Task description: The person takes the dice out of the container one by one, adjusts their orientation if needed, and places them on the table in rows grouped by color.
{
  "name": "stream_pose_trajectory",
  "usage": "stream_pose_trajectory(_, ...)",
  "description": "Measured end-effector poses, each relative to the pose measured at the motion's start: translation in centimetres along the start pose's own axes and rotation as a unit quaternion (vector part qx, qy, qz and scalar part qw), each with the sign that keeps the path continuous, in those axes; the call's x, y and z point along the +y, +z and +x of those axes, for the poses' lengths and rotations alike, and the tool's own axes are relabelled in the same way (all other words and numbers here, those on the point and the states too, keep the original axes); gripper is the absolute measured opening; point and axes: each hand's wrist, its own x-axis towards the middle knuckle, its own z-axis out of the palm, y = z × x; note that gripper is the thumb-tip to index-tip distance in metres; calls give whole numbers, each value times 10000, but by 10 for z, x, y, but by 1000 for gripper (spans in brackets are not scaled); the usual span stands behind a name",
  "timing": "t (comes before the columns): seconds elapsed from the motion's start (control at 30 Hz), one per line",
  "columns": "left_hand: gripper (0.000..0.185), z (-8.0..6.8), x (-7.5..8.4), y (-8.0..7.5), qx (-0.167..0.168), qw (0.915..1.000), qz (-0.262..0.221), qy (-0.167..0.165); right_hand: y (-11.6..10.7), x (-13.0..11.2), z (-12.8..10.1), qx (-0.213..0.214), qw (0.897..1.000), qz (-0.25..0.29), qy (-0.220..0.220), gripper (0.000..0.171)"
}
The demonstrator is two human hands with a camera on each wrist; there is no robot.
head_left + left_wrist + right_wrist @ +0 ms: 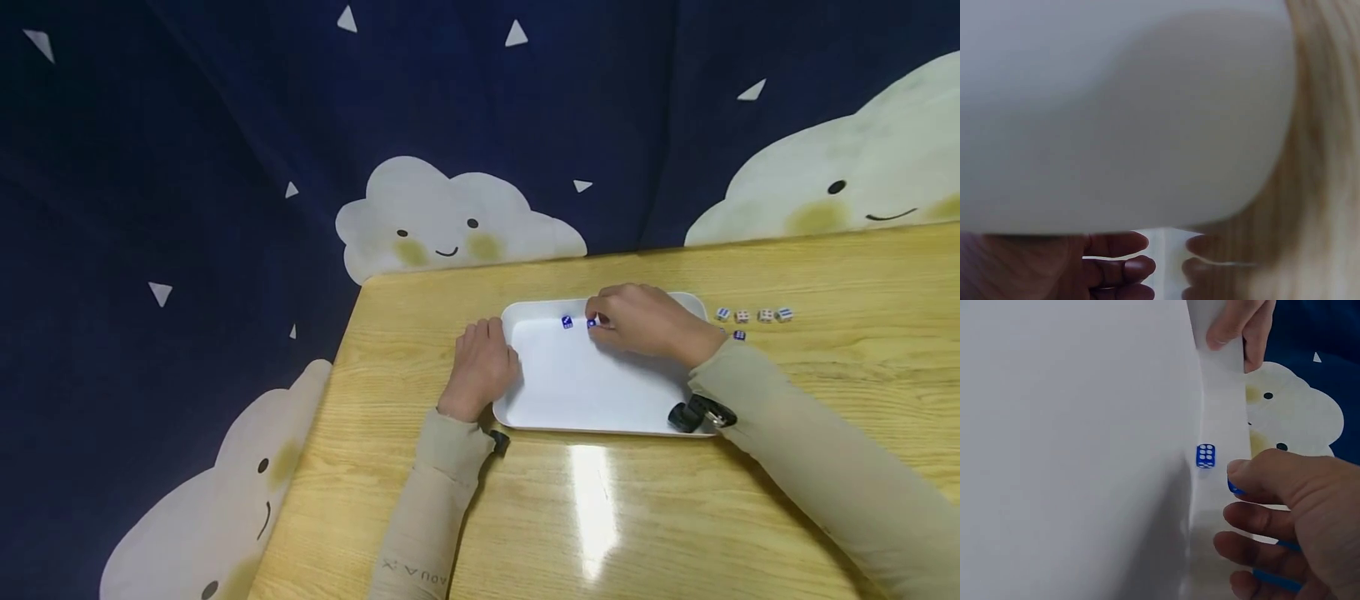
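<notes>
A shallow white tray (585, 400) lies on the table. My left hand (482, 362) grips its left wall, the thumb on the inner side and fingers outside, as the right wrist view shows. Between thumb and forefinger, my right hand (645, 321) pinches a blue die (1234, 487), mostly covered by the fingertips, over the tray's far side. Another blue die (1205, 455) with white pips rests on the tray floor by the far wall, just left of the held one. The left wrist view shows mainly the tray's pale surface and some fingertips.
Right of the tray, several white dice (766, 316) stand in a row on the wooden table (862, 333). A blue die (740, 335) sits in front of them; another is partly hidden by the right wrist. A dark cloud-patterned curtain (465, 100) hangs behind the table.
</notes>
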Motion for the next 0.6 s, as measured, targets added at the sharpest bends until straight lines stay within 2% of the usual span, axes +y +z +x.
stream_pose_trajectory(0.2,33,0,0,2,129,9999,27,81,-13,1,-7,180,9995,-192,-171,16)
stream_pose_trajectory(0.6,37,-1,1,1,19,10000,1,-28,-43,-3,-20,587,9978,-254,-163,14)
